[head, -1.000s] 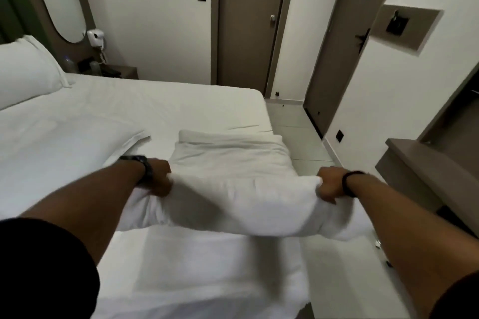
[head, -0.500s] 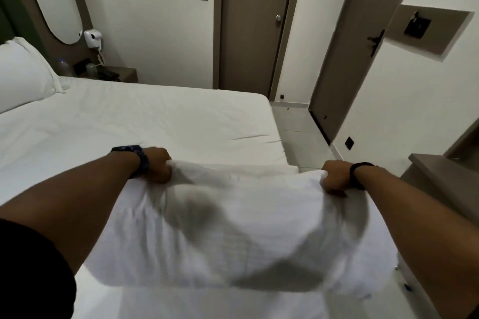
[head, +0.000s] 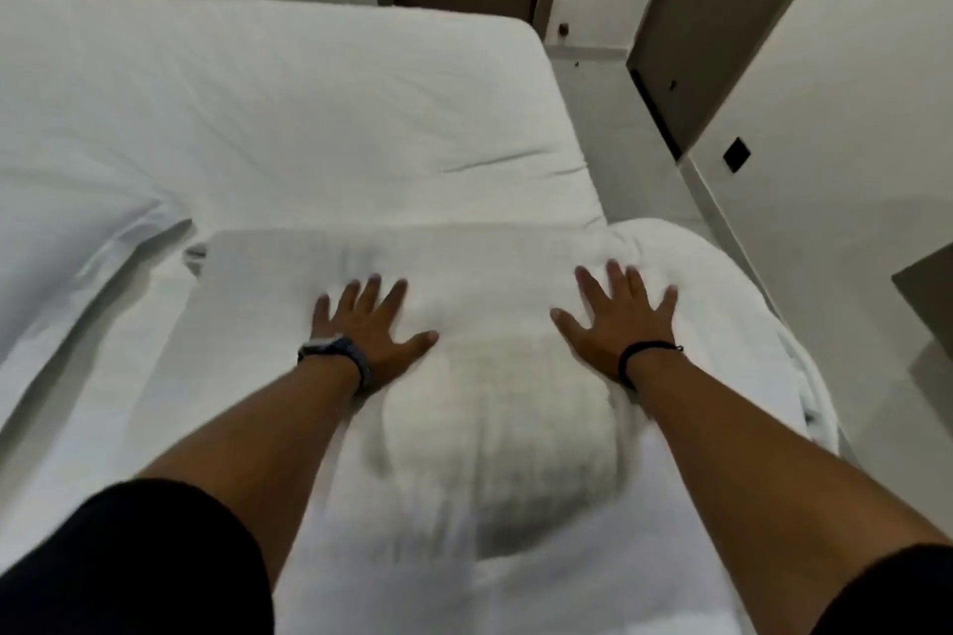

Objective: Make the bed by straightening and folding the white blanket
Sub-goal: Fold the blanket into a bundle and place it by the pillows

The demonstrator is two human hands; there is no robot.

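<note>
The white blanket (head: 490, 407) lies folded into a thick pad at the foot of the bed (head: 289, 108), its right end bulging over the mattress edge. My left hand (head: 368, 325), a watch on its wrist, rests flat on the blanket's left half with fingers spread. On the right half my right hand (head: 616, 317), with a black band at the wrist, presses down the same way. Neither hand grips any fabric.
A loose fold of white sheet (head: 77, 242) lies at the left. Tiled floor (head: 634, 160) runs along the bed's right side, bounded by a wall with a dark door (head: 722, 16). A brown shelf corner (head: 928, 304) juts in at the right edge.
Both hands let go of the blanket edge they held up, and the fold has dropped onto the stack. The palms now lie flat on it. The view has tilted downward.
</note>
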